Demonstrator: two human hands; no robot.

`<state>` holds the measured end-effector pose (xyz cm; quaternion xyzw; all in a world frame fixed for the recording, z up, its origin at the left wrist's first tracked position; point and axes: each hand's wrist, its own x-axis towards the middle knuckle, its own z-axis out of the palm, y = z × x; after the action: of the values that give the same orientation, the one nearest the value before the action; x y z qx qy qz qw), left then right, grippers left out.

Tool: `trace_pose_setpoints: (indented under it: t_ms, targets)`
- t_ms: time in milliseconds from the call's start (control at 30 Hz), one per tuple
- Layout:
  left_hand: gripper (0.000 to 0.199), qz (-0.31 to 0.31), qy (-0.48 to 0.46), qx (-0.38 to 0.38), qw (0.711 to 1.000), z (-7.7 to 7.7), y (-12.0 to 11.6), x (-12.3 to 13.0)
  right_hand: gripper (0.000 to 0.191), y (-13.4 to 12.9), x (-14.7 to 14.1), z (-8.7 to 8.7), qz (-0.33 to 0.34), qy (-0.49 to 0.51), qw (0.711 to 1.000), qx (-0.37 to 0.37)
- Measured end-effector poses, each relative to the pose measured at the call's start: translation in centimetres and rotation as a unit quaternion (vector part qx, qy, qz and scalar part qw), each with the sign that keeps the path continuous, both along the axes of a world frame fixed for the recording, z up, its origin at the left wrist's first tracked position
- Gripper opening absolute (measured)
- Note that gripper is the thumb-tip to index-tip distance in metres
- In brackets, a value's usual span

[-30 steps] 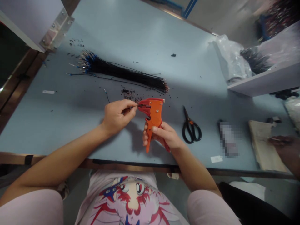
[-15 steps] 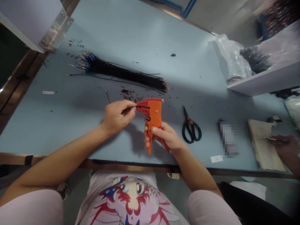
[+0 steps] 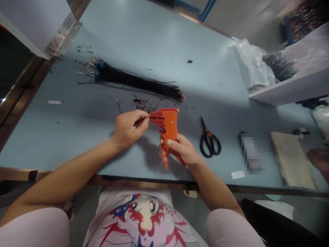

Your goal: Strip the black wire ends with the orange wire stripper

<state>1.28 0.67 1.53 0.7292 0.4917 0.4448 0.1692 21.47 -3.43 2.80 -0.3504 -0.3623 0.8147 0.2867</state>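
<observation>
My left hand [image 3: 131, 127] pinches a thin black wire [image 3: 118, 106], whose blue-sleeved end sticks out behind the fingers. The wire's other end is at the jaws of an orange and red wire stripper [image 3: 170, 125]. My right hand [image 3: 178, 149] is wrapped round the stripper's handles, which are partly squeezed. Beyond my hands lies a long bundle of black wires [image 3: 136, 79], with blue and metal terminals at its left end and bare copper tips at its right end. Small black scraps [image 3: 141, 103] are scattered between the bundle and the stripper.
Black-handled scissors [image 3: 210, 142] lie right of my right hand. Farther right are a blurred-out phone-like object [image 3: 250, 152], a white label [image 3: 238, 175], a tan pad [image 3: 293, 159] and another person's hand [image 3: 318, 159]. Plastic bags [image 3: 254, 65] stand at the back right.
The stripper's handles have drawn slightly closer together in my right hand. At the far right, the other person's hand has moved right, off the tan pad.
</observation>
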Motion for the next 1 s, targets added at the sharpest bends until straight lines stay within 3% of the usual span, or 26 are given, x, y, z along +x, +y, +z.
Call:
trace_pose_setpoints:
  t_ms: [167, 667, 1000]
  targets:
    - [0.011, -0.001, 0.033, 0.038, 0.999, 0.26, 0.01, -0.04, 0.025, -0.1, -0.06, 0.12, 0.004, -0.001, 1.0, 0.01]
    - [0.015, -0.021, 0.059, 0.063, 0.996, 0.62, -0.09, -0.25, 0.03, -0.28, 0.0, 0.55, -0.004, 0.009, 1.0, -0.005]
    - [0.014, -0.014, 0.077, 0.092, 0.993, 0.87, -0.2, -0.12, 0.026, -0.33, -0.2, 0.31, -0.018, 0.018, 0.999, 0.024]
